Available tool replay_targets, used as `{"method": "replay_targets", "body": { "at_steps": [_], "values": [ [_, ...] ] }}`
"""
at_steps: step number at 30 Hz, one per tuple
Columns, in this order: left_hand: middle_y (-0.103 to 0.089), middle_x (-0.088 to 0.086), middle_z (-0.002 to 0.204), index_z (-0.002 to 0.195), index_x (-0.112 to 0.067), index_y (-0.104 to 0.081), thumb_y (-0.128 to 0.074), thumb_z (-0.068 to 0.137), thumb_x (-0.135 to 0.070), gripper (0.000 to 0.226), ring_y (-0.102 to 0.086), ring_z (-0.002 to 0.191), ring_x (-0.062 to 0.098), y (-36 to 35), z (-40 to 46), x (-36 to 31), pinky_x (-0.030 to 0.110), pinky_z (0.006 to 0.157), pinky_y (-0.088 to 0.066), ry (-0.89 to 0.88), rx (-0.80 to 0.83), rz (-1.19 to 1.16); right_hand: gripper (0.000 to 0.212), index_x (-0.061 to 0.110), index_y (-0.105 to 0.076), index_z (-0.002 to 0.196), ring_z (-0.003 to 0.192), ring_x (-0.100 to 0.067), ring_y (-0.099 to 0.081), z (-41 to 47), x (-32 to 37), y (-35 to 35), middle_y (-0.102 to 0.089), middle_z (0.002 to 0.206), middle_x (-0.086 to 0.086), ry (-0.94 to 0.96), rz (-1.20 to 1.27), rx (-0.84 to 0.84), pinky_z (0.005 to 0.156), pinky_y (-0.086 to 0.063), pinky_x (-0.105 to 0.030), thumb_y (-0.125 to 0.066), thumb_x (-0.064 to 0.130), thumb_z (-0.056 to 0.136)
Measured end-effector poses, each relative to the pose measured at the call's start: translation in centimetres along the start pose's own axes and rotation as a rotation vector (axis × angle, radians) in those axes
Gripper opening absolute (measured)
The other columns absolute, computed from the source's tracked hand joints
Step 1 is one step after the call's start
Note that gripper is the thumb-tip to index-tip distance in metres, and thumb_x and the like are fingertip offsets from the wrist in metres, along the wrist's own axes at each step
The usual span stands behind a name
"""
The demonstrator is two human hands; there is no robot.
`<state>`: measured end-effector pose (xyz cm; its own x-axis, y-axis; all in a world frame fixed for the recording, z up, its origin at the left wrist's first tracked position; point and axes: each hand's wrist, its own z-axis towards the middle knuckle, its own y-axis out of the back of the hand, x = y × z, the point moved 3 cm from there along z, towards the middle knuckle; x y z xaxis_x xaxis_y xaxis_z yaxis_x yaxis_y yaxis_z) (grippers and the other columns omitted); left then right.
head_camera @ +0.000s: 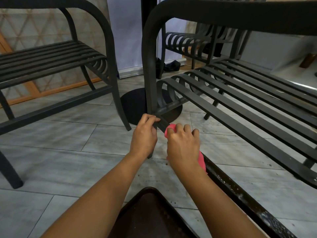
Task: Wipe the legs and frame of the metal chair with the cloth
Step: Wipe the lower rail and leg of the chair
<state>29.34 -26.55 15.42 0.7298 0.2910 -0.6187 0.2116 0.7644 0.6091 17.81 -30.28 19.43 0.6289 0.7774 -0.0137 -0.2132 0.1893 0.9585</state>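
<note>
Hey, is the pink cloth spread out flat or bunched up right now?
Bunched up. The pink cloth is wadded under the right hand, showing only past the fingertips and wrist, pressed on the chair's lower bar.

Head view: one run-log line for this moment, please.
left hand grips chair frame bar | right hand holds pink cloth on bar | wiping underway

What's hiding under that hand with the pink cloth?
Under the right hand a pink cloth peeks out on both sides, pressed on the chair's black lower bar. The stretch of bar beneath the cloth is covered, so you can't see it.
</note>
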Motion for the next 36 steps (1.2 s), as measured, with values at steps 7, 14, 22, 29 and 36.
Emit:
{"method": "replay_targets", "body": {
  "at_steps": [7, 14, 22, 29, 36],
  "values": [
    [-0.049, -0.007, 0.112, 0.113, -0.015, -0.061, -0.05, 0.089, 0.001, 0.032, -0.047, 0.087, -0.001, -0.2, -0.1, 0.2, -0.001, 0.067, -0.038, 0.002, 0.003, -0.003, 0.027, 0.015, -0.065, 0.102, 0.087, -0.023, -0.056, -1.3, -0.6, 0.3, -0.065, 0.094, -0.003, -0.048, -0.087, -0.05, 0.078, -0.042, -0.038, -0.067, 0.014, 0.075],
    [-0.048, -0.01, 0.116, 0.117, -0.019, -0.058, -0.051, 0.091, -0.008, 0.029, -0.045, 0.089, -0.003, -0.3, -0.3, 0.4, 0.001, 0.065, -0.031, 0.023, 0.027, 0.023, 0.025, 0.008, -0.07, 0.09, 0.076, -0.027, -0.059, -2.1, -1.1, 0.2, -0.066, 0.081, -0.01, -0.05, -0.065, -0.116, 0.068, -0.047, -0.039, -0.075, 0.004, 0.066],
    [-0.044, -0.009, 0.138, 0.129, -0.025, -0.052, -0.048, 0.094, -0.034, 0.036, -0.039, 0.127, 0.008, 0.2, -1.2, -0.3, 0.023, 0.098, -0.032, -0.052, 0.142, 0.059, 0.026, 0.016, -0.07, 0.101, 0.088, -0.025, -0.049, -3.3, -3.8, 1.4, -0.065, 0.098, -0.005, -0.108, 0.357, -0.111, 0.066, -0.038, -0.032, -0.073, 0.012, 0.075],
    [-0.047, -0.007, 0.139, 0.129, -0.026, -0.054, -0.05, 0.093, -0.038, 0.038, -0.033, 0.133, 0.01, -0.4, -1.8, -1.7, 0.033, 0.109, -0.029, -0.153, 0.212, 0.05, 0.03, 0.019, -0.065, 0.116, 0.091, -0.009, -0.033, -4.8, -6.4, 2.6, -0.063, 0.108, 0.003, -0.256, 0.573, -0.17, 0.068, -0.027, -0.026, -0.064, 0.019, 0.086],
    [-0.05, -0.007, 0.137, 0.125, -0.027, -0.058, -0.053, 0.091, -0.04, 0.037, -0.029, 0.136, 0.012, -1.0, -2.0, -1.8, 0.026, 0.106, -0.019, -0.12, 0.194, 0.046, 0.026, 0.017, -0.065, 0.115, 0.102, -0.025, -0.04, -1.9, -4.0, 3.2, -0.063, 0.101, -0.007, -0.218, 0.449, -0.147, 0.081, -0.037, -0.036, -0.057, 0.022, 0.091]
  ]
}}
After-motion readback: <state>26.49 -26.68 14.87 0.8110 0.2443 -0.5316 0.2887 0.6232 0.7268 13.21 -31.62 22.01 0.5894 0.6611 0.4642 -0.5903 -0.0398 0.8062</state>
